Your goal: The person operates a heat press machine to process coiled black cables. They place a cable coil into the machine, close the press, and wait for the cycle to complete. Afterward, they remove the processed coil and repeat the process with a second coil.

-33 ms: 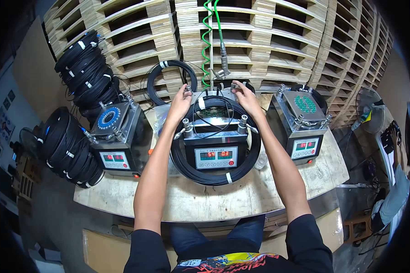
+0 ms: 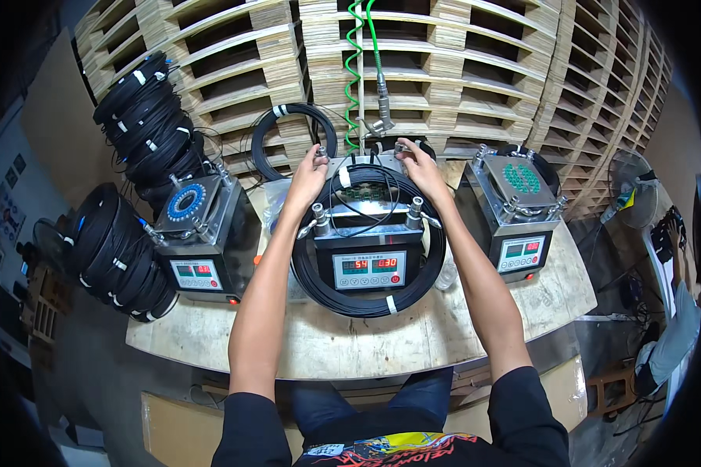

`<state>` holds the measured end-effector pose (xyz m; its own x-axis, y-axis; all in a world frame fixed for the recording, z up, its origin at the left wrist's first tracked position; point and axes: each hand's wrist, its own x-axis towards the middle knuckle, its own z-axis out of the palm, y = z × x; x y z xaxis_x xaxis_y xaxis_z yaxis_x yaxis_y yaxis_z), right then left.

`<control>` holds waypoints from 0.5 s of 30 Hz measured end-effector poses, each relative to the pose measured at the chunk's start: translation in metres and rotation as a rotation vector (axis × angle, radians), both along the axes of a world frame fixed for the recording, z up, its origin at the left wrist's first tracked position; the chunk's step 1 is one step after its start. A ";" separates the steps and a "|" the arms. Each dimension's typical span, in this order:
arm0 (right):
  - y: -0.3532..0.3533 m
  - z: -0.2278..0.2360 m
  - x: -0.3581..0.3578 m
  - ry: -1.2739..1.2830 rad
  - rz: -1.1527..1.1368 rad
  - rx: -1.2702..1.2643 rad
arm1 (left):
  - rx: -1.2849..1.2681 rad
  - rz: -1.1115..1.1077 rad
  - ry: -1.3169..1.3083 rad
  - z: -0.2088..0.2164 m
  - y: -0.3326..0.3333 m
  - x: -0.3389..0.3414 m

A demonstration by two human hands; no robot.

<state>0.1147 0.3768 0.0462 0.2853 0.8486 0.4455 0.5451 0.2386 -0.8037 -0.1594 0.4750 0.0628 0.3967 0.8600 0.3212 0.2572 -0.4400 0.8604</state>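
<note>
Seen from above, a person's two bare hands reach forward over a round wooden desk [image 2: 350, 350]. The left hand [image 2: 308, 177] has its fingers curled around a metal knob at the far left corner of the middle machine [image 2: 366, 233]. The right hand [image 2: 422, 167] grips the matching knob at the far right corner in the same way. Both hands are closed on these knobs and hold nothing loose.

The middle machine is a small metal box with a clamp plate on top and a front panel with two red digital readouts. It stands at the centre of the desk, directly in front of the person. A black cable coil [image 2: 366, 300] lies around it, looping past its front and sides, with thin cable ends running up onto the top plate.

Just left stands a similar left machine [image 2: 202, 233] with a blue ring on its top. Just right stands a right machine [image 2: 522, 214] with a green patterned disc on top. A green coiled hose [image 2: 356, 70] hangs down behind the middle machine. Stacks of black cable coils [image 2: 125, 249] sit at the far left. Stacked wooden pallets [image 2: 475, 70] fill the background.
</note>
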 end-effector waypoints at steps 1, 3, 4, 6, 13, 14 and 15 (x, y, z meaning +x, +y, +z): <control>-0.001 0.000 -0.001 0.000 -0.005 0.000 | 0.011 0.008 0.000 -0.001 0.001 0.000; -0.001 0.000 0.000 0.002 -0.010 0.016 | 0.033 0.021 -0.003 -0.002 0.002 0.001; -0.001 0.000 0.001 0.004 -0.008 0.032 | 0.035 0.029 0.008 -0.002 0.002 0.001; -0.003 -0.001 0.001 0.034 -0.021 0.038 | 0.036 0.040 0.032 -0.001 -0.001 0.002; -0.001 -0.002 0.009 0.598 -0.002 -0.110 | 0.058 0.073 0.011 -0.005 0.002 -0.003; 0.005 -0.003 0.015 0.610 -0.033 -0.127 | 0.051 0.045 -0.012 -0.003 0.002 -0.004; 0.010 -0.004 0.022 0.622 -0.063 -0.145 | 0.044 0.054 -0.004 -0.002 0.001 -0.004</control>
